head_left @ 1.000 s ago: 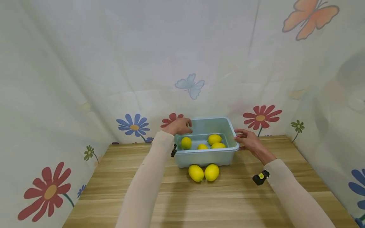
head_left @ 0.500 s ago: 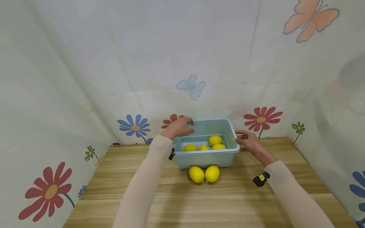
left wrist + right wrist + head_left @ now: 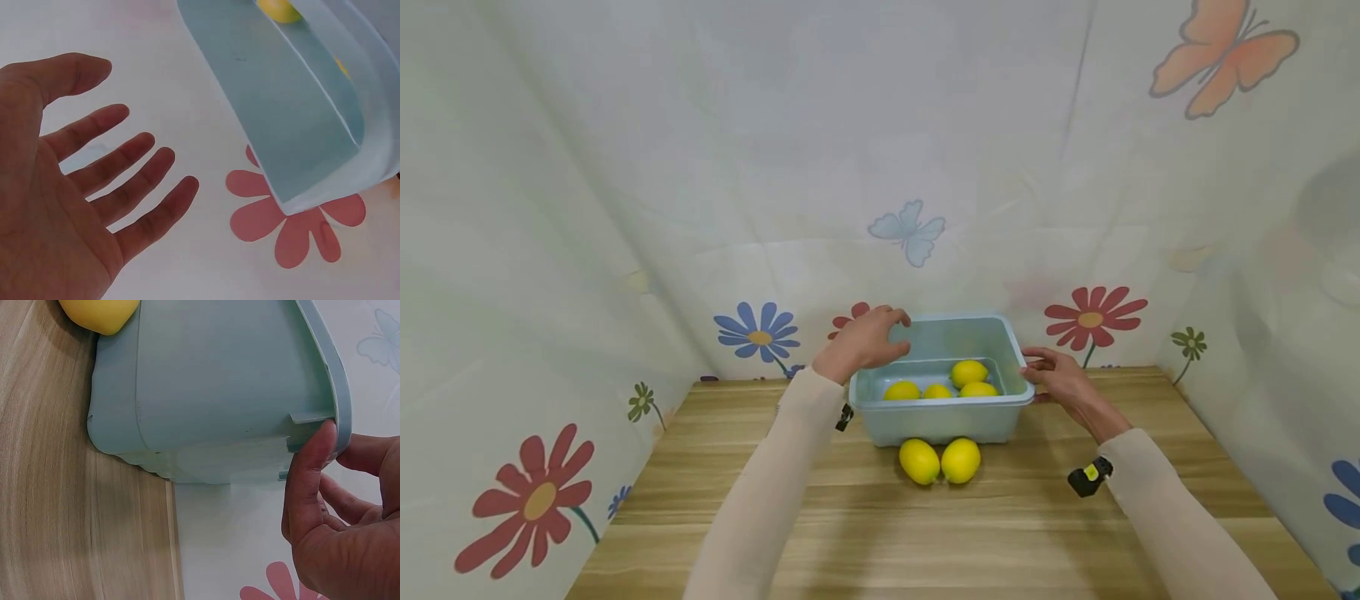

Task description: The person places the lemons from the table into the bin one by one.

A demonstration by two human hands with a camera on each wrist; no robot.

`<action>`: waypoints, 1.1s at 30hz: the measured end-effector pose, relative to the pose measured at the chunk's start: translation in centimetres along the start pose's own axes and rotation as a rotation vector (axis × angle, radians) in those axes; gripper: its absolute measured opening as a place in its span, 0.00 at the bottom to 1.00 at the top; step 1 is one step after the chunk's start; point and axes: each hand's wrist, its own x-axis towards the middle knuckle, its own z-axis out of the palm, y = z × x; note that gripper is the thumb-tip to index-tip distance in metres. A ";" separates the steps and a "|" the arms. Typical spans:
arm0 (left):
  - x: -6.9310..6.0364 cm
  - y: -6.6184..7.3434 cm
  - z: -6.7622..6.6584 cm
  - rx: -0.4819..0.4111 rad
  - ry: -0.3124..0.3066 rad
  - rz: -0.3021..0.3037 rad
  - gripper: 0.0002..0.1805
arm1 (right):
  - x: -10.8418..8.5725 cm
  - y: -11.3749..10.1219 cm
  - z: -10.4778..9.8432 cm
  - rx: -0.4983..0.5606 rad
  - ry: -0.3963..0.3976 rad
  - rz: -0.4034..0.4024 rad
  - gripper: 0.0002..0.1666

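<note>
A person's left hand (image 3: 865, 340) hangs released near the left end of a pale blue bin (image 3: 943, 423), thumb and fingers parted and holding nothing. The left wrist view shows the palm and the spread fingers apart from the bin, with the white backdrop (image 3: 775, 150) visible in the gap between them. At the opposite end, the right hand (image 3: 1063, 381) grasps the bin by its rim (image 3: 342, 406), one digit pressed under the lip and another on its far side.

The bin stands upright on a wood-grain table (image 3: 880, 542), toward the rear edge. Four lemons (image 3: 969, 372) lie on its floor, three of them partly hidden by the front wall and the fourth set farther back, right of centre. Two more lemons (image 3: 920, 462) sit side by side on the table just in front of the bin.

Both arms wear cream sleeves (image 3: 1180, 512), with a black device (image 3: 1086, 477) at each wrist. Behind the bin, the backdrop carries printed flowers in red, blue and green, among them a red flower (image 3: 1092, 318) beyond the right hand, along with a blue butterfly (image 3: 912, 232) and, upper right, an orange butterfly (image 3: 1225, 60).
</note>
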 end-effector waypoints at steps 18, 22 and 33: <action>-4.5 2.0 0.4 0.042 0.084 0.095 0.24 | 0.0 0.2 0.2 0.023 0.003 -0.005 0.33; -5.3 2.0 0.9 0.050 0.078 0.096 0.26 | 0.1 0.1 0.2 0.016 0.010 0.000 0.32; -7.4 2.1 3.0 0.087 0.148 0.164 0.28 | 0.3 0.2 0.1 0.009 0.014 -0.006 0.32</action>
